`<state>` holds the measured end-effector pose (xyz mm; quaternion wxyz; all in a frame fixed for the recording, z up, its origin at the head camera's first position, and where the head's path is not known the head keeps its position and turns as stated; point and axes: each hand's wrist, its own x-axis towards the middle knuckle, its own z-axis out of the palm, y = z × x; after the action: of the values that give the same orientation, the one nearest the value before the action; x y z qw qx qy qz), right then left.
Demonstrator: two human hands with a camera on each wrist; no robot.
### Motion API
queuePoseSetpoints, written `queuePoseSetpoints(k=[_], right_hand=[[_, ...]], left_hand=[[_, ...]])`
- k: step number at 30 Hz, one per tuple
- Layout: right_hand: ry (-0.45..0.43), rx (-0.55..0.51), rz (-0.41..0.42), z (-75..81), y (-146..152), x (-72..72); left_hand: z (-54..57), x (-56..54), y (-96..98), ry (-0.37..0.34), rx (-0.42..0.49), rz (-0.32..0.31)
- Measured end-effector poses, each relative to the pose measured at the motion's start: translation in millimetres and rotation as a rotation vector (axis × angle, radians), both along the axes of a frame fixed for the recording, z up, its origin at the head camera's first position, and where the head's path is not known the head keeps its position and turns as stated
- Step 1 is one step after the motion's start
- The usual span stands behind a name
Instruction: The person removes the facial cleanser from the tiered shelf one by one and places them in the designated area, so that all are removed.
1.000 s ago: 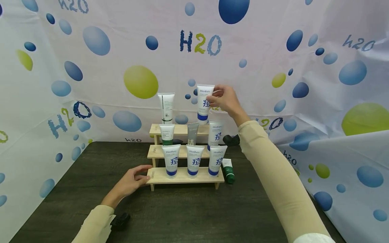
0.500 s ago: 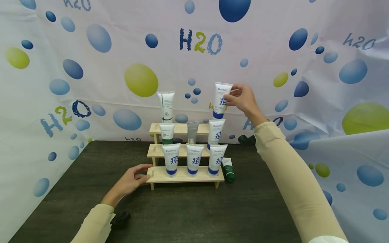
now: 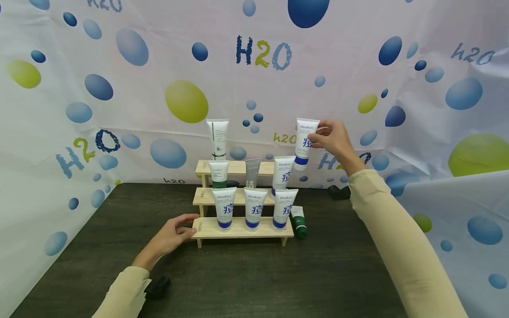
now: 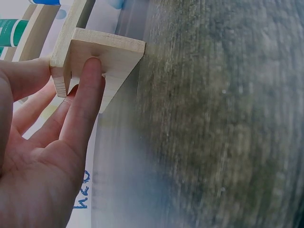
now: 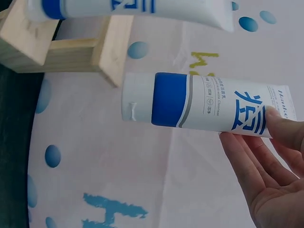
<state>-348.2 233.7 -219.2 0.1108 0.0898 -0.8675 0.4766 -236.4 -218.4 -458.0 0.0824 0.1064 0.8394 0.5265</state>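
Tabletop, dark, lies below a dotted backdrop. Against half a second ago, the tube the right hand pinches, upper right of centre, sits further right and lower; the left hand pinches the stand. I count four more blue-banded tubes, two white-and-green tubes, one grey tube, one green tube, its print unclear.

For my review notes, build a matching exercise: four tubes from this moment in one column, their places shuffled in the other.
1. Raised Hankey tube
2. Gray tube
3. Mostly green tube
4. White tube with a dark vertical stripe

A. On the middle tier
B. On the table, beside the wooden display rack
C. On the top tier
D. In the right hand

Pairs: 1-D, 2-A, 3-B, 4-C
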Motion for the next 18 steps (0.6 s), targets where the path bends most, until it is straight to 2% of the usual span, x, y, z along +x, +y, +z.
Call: queuePoseSetpoints(k=[13,18], right_hand=[[-0.099,0.07,0.042,-30.7,23,6.4],[-0.108,0.095,0.057,-41.1,30,9.2]], left_hand=[[1.5,1.6,-0.3,-0.008,-0.003,-0.005],[3.0,0.5,-0.2,-0.004,-0.006,-0.01]])
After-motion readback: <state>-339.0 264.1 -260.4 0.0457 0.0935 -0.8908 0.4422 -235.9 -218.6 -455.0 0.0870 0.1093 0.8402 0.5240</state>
